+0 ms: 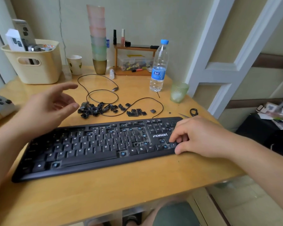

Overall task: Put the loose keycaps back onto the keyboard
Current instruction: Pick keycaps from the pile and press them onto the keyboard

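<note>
While the keyboard (pixel 95 144) lies across the table (pixel 137 185), the right hand (pixel 201 136) is rested on its right end, fingers curled down onto the arrow keys, with nothing seen to be gripped. The left hand (pixel 49 106) is held above the table, fingers spread and relaxed, nothing held. The keycaps (pixel 104 109) are heaped behind the keyboard, just beyond the left fingertips (pixel 75 105) and not touched. Several sockets on the keyboard are seen uncovered.
</note>
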Available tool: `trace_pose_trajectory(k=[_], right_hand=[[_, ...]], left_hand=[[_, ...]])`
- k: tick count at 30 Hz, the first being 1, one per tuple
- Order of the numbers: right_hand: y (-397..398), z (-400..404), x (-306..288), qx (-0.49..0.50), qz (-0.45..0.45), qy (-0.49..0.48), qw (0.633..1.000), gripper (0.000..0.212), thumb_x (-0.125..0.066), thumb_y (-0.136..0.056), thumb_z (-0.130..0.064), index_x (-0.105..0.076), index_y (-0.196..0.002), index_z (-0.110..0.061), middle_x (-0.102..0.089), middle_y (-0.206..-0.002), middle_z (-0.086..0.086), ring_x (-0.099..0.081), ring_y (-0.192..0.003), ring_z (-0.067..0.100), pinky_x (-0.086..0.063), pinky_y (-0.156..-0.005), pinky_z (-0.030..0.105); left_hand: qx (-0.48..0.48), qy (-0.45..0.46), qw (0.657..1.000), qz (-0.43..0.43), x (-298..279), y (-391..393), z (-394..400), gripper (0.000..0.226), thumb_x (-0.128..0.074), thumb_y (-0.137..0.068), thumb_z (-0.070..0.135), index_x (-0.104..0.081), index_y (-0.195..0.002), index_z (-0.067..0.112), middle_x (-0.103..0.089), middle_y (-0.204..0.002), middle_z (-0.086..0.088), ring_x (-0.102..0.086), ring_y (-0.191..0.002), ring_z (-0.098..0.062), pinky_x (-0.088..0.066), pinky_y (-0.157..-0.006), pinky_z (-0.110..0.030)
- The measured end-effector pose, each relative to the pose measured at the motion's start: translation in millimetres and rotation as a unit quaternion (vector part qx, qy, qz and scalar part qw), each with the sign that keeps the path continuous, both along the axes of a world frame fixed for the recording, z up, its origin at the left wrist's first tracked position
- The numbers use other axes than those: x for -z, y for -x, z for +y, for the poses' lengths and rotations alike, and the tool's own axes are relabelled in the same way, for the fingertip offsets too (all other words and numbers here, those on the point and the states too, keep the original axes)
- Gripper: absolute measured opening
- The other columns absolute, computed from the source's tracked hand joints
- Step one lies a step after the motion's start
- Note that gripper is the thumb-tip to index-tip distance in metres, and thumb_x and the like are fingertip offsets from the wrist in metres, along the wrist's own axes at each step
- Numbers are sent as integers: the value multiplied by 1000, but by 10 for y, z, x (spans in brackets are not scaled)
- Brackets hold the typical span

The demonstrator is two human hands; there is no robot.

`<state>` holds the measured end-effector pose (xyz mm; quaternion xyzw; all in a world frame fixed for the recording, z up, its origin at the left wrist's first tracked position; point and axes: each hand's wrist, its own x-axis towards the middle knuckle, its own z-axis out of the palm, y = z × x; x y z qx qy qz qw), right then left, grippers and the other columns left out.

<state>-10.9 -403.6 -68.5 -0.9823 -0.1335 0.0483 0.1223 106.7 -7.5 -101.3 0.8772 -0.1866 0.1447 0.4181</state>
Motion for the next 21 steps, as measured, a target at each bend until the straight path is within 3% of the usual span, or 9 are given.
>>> trace_pose_trajectory(k=[3, 8, 16, 21], right_hand=[[-8, -13, 28, -2, -9, -4, 1000, 27, -90, -72, -45, -75, -94, -43, -64, -88, -20, -60, -87, 0, -53, -78, 32], [-4, -14, 55, -9, -9, -29, 999, 27, -92, -69, -44, -73, -88, -40, -64, -83, -19, -58, -85, 1, -52, -76, 34], [-66, -29, 51, 8, -9, -10, 1000, 31, -91, -63, -55, -66, -79, -44, -61, -89, -23, -54, -85, -1, -50, -69, 37], [-170, 18, -1, 36, 30, -15, 999, 36, -94, -59, -54, -70, -82, -39, -65, -80, -16, -56, -76, 2, -50, -69, 36]], left_hand=[[1, -2, 1000, 3, 49, -39, 14, 58, -74, -87, 38, -53, -140, 46, -73, -100, 18, -69, -89, 0, -52, -94, -34], [11, 12, 1000, 8, 87, -66, 6, 53, -74, -85, 37, -55, -131, 55, -74, -100, 15, -70, -90, -6, -53, -97, -38], [13, 1, 1000, 14, 82, -70, 11, 59, -75, -84, 39, -53, -139, 47, -74, -99, 14, -71, -93, -11, -54, -98, -40], [21, 5, 1000, 13, 100, -86, 14, 60, -75, -84, 38, -54, -139, 46, -74, -98, 13, -70, -90, -10, -54, -98, -42]])
